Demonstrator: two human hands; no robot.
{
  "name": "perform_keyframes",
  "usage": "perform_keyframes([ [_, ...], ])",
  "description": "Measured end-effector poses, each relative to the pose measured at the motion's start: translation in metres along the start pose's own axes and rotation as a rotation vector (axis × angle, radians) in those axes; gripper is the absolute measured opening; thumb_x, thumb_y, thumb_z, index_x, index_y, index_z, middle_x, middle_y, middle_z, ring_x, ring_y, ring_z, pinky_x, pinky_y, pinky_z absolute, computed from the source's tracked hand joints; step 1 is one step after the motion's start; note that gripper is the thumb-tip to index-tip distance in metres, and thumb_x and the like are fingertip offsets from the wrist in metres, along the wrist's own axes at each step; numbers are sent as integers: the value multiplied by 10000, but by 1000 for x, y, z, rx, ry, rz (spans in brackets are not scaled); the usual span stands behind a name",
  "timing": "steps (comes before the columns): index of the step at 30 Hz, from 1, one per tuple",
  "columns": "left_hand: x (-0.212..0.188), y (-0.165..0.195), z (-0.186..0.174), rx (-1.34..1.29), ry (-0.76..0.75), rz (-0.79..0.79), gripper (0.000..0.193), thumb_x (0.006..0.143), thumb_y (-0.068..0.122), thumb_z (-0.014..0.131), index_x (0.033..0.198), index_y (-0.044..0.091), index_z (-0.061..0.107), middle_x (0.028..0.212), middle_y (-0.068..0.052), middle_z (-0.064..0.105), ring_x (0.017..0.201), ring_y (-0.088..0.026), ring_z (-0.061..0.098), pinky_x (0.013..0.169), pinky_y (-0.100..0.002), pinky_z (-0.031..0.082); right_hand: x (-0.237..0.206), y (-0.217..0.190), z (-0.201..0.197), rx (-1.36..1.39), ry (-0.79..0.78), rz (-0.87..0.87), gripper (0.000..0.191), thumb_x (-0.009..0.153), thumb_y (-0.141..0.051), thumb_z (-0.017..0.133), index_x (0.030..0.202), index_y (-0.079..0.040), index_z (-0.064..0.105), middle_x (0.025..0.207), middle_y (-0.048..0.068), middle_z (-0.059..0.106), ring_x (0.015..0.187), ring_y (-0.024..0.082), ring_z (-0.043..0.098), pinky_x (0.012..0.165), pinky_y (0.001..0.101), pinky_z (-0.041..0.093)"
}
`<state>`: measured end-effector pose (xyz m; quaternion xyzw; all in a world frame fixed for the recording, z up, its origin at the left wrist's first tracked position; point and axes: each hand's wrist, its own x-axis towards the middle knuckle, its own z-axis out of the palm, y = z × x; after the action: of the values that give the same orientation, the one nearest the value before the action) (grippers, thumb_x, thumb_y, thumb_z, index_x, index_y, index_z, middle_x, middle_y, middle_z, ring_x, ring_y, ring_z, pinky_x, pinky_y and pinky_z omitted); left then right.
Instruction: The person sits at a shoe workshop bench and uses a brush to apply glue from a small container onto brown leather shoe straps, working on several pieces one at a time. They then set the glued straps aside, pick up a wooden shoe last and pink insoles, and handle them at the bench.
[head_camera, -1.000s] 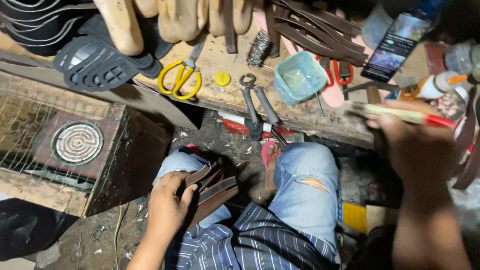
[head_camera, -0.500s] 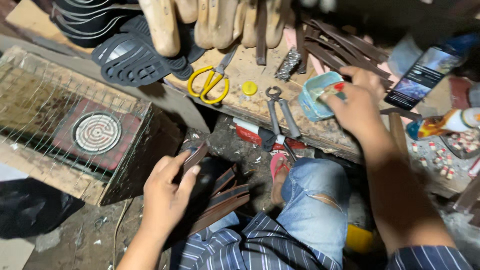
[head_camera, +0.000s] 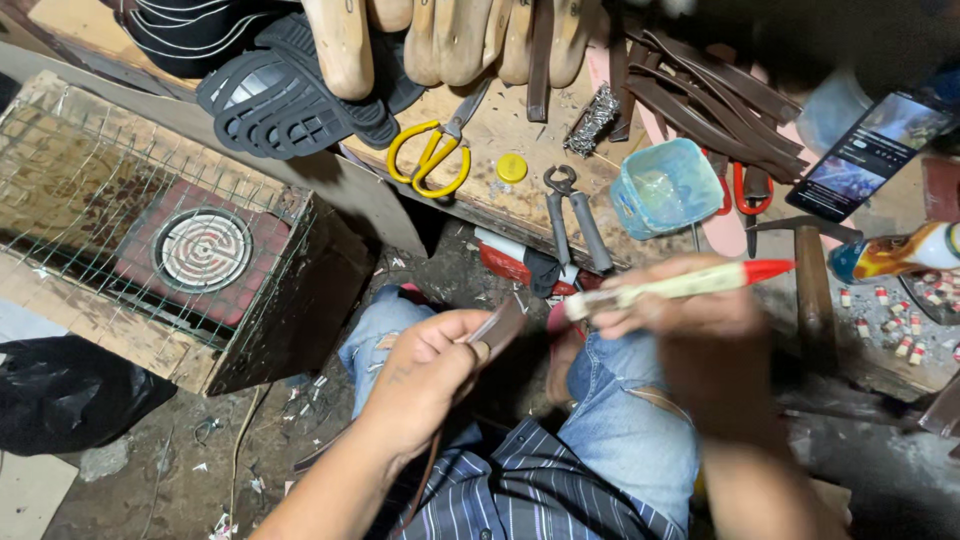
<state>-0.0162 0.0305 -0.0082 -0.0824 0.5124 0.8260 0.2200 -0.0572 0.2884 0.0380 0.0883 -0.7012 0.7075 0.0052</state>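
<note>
My left hand (head_camera: 425, 375) grips a narrow brown leather strap (head_camera: 497, 328) over my lap, its end sticking up toward the workbench. My right hand (head_camera: 700, 335) holds a cream-coloured pen-like tool with a red cap (head_camera: 680, 285), lying crosswise, its pale end close to the strap's tip. My jeans-clad knees (head_camera: 620, 430) are below both hands. The right hand is blurred by motion.
The wooden workbench (head_camera: 500, 130) carries yellow-handled scissors (head_camera: 432, 155), pliers (head_camera: 572, 225), a light blue tub (head_camera: 665, 187), dark leather straps (head_camera: 720, 95), wooden shoe lasts (head_camera: 440, 40), black soles (head_camera: 290, 100), a phone (head_camera: 870, 150) and a hammer (head_camera: 812, 280). A wire-mesh box with a round heater (head_camera: 200, 250) stands at left.
My right hand came back from the blue tub on the bench to my lap with the red-capped tool. My left hand lifted one strap up off the bundle.
</note>
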Motion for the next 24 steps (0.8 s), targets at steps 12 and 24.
perform_keyframes([
  [12, 0, -8, 0, -148, -37, -11, 343, 946, 40, 547, 1251, -43, 680, 952, -5, 699, 713, -41, 562, 622, -205, 428, -25, 28, 27, 57, -79, -190, 170, 1012, 37, 569, 1165, -9, 512, 1155, 220, 704, 990, 250, 751, 899, 375, 637],
  [24, -2, -2, 7, -19, -100, 60, 375, 926, 47, 535, 1278, -33, 639, 1084, 10, 725, 945, -35, 648, 879, -199, 508, -18, 17, 32, -107, -86, -291, 197, 1002, 63, 589, 1168, -7, 510, 1164, 218, 668, 970, 225, 719, 906, 356, 609],
])
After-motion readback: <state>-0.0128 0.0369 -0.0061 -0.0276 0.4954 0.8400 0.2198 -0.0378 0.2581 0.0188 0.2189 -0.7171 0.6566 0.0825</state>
